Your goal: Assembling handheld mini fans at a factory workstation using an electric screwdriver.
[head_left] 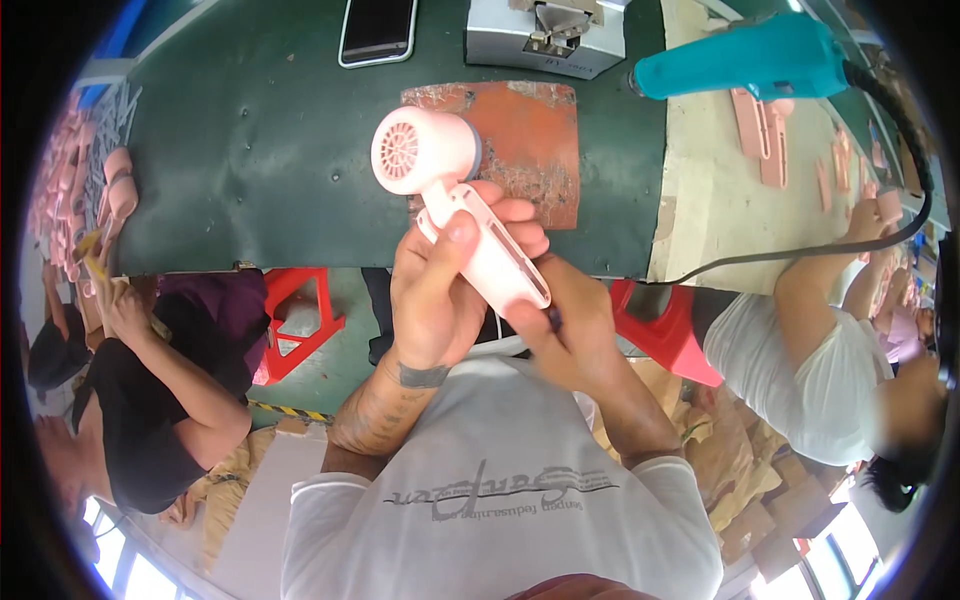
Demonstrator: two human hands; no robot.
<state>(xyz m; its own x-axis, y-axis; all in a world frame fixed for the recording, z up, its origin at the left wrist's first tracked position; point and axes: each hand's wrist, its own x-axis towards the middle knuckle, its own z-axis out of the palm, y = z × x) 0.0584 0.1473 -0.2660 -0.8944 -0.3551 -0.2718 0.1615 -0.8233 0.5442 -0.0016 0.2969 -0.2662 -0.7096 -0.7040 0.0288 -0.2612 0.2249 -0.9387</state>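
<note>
A pale pink hair dryer, small and with a round slotted grille at its back end, is held over the bench. My left hand is closed round its handle, thumb on the near side and fingertips showing beyond. A long slot runs along the handle's upper side. At the handle's lower end, my right hand is closed, with its thumb against the pink shell. Something small and dark shows between the right fingers, too hidden to name.
A worn reddish-brown mat lies on the green bench. Beyond it are a phone and a white box with a metal fixture. A teal corded power tool is at right. Co-workers sit on both sides, near pink parts.
</note>
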